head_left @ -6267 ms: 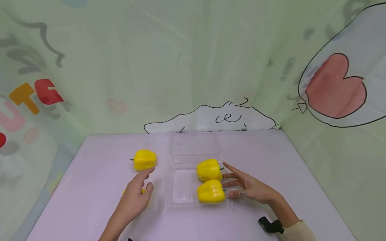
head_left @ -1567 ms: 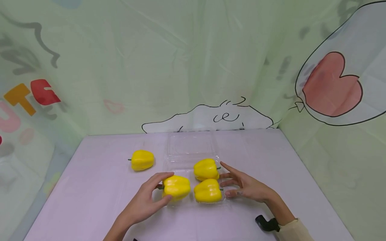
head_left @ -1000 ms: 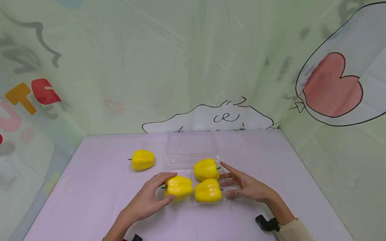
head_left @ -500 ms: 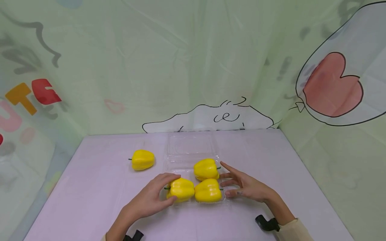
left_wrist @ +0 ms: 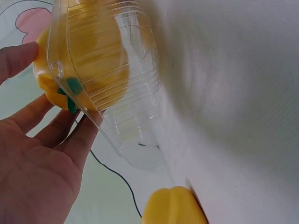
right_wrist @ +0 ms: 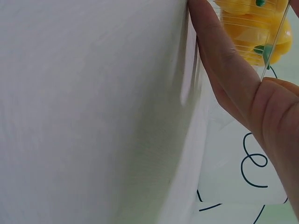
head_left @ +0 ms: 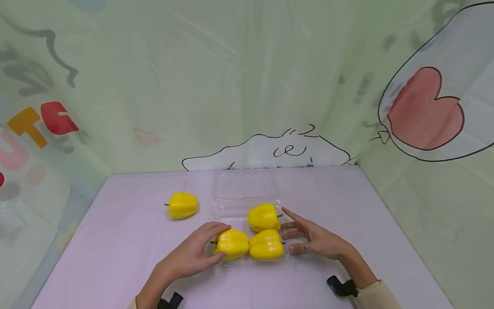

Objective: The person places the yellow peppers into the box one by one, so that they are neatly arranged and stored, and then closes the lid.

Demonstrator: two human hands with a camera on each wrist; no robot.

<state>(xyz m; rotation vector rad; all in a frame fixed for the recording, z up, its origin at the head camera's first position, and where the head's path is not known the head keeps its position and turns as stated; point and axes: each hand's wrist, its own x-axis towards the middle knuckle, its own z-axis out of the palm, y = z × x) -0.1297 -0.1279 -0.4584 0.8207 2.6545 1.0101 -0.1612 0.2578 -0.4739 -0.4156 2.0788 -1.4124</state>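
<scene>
A clear plastic clamshell container [head_left: 236,224] lies with its lid folded back on the table. In its right half sit two yellow bell peppers, a far one [head_left: 264,217] and a near one [head_left: 266,244]. My left hand [head_left: 194,253] holds a third yellow bell pepper [head_left: 233,244] at the container's near left, thumb in front and fingers behind. That pepper touches the near right one; the left wrist view shows its green stem through the clear wall [left_wrist: 126,70]. My right hand [head_left: 316,238], fingers spread, rests against the container's right side. Some right fingertips are hidden behind it.
Another yellow bell pepper [head_left: 183,205] lies on the table [head_left: 127,240] left of the container. The clear lid [head_left: 246,185] stretches towards the back edge, where a printed cloth wall [head_left: 216,86] rises. Dark wrist devices [head_left: 341,286] are on both wrists.
My left hand took a pepper from the table's near left, carried it right and lowered it into the container beside the near one. My right hand stayed at the container's right side.
</scene>
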